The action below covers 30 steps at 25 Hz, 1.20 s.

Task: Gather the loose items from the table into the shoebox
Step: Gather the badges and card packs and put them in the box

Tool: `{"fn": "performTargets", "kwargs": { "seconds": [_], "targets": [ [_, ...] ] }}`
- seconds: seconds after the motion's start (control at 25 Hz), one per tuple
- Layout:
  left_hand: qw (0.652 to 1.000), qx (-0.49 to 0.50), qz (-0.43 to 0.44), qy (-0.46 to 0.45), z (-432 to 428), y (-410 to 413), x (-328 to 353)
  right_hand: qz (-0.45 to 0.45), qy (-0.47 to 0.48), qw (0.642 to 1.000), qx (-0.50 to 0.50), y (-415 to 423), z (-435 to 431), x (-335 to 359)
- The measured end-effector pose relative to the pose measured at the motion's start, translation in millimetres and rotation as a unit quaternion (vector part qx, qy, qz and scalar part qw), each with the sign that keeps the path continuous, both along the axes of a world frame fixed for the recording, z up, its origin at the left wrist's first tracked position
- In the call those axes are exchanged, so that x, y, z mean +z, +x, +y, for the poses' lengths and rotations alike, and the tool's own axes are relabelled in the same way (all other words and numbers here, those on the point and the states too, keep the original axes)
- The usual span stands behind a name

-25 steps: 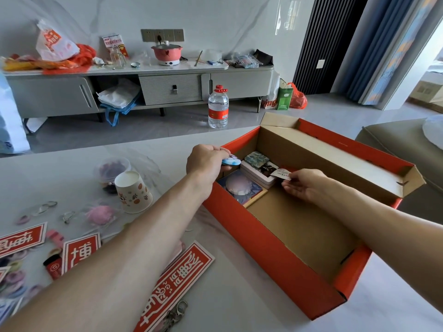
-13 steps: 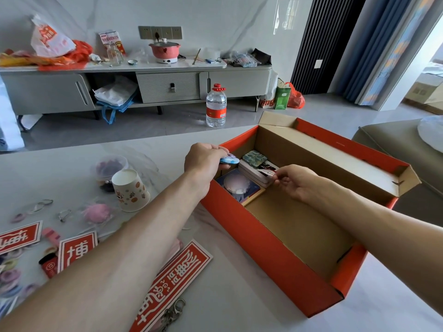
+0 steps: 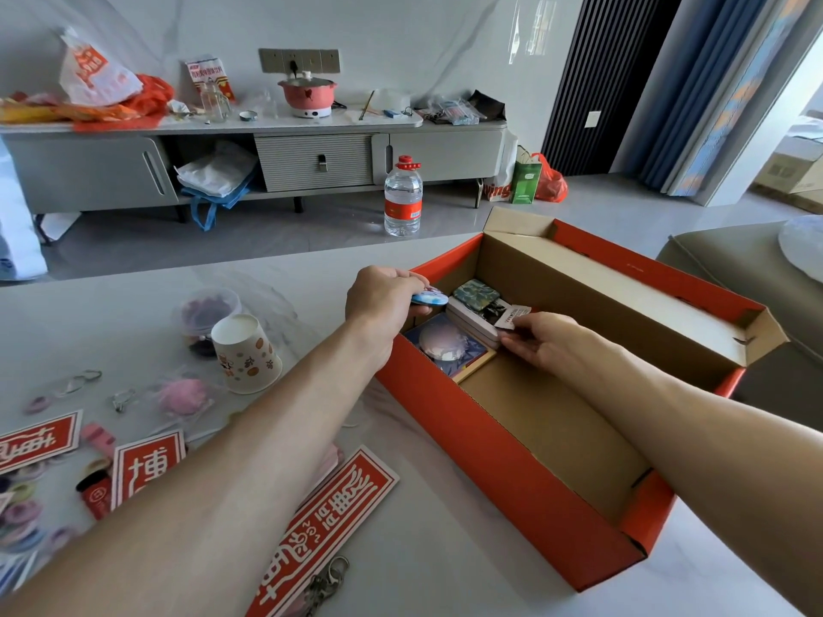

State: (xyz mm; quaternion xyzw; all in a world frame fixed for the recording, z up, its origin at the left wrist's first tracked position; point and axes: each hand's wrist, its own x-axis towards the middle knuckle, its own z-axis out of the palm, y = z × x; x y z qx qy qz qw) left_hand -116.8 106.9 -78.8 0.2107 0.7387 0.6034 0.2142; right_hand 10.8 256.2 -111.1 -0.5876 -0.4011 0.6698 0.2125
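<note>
Marble counter (image 3: 445, 554) up front has plenty left on it: red signs (image 3: 325, 527), a keyring (image 3: 327, 585), little charms (image 3: 180, 394), a paper cup (image 3: 247, 354). Early days, I'd say. The shoebox (image 3: 503, 474) only has a few bits stacked in its far corner. Left hand (image 3: 378, 300) pinches a round badge (image 3: 429, 298) just over the box's near wall. Right hand (image 3: 547, 340), inside the box, pinches a small card (image 3: 516, 316) right above that stack.

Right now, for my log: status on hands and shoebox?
Left hand grips round blue badge at orange cardboard shoebox rim. Right hand pinches small white card inside. Nothing blocking.
</note>
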Motion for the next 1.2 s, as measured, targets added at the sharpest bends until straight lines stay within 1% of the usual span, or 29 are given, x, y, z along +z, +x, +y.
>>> {"fn": "performTargets", "kwargs": {
  "seconds": [0.16, 0.32, 0.48, 0.72, 0.88, 0.96, 1.0, 1.08, 1.12, 1.2],
  "targets": [
    [1.0, -0.007, -0.001, 0.0, 0, -1, 0, -0.104, 0.032, 0.992, 0.057, -2, 6, -3],
    [1.0, -0.014, -0.006, 0.001, -2, -2, 0, -0.162, 0.066, 0.981, 0.086, -11, 11, -4],
    [1.0, -0.018, -0.014, -0.002, -2, -1, 2, -0.162, 0.089, 0.979, 0.091, -20, 13, -8],
    [1.0, -0.021, -0.018, -0.002, -2, -2, 2, -0.153, 0.117, 0.979, 0.062, -17, 17, -15],
    [0.999, -0.017, -0.029, -0.017, 0, -3, 4, -0.165, 0.174, 0.969, 0.051, -17, 9, -7],
    [0.999, -0.024, -0.025, -0.014, 0, -4, 5, -0.14, 0.206, 0.965, 0.08, -18, -5, 7],
    [0.999, -0.03, -0.016, -0.011, 1, -4, 6, -0.099, 0.205, 0.967, 0.116, -19, -16, 17],
    [0.999, -0.038, -0.006, -0.017, 1, -5, 6, -0.002, 0.158, 0.968, 0.194, -25, -41, 32],
    [0.999, -0.038, -0.007, -0.023, 2, -6, 7, 0.032, 0.128, 0.967, 0.216, -28, -50, 36],
    [0.999, -0.036, -0.011, -0.024, 1, -5, 7, 0.082, 0.075, 0.968, 0.224, -30, -57, 38]
  ]
}}
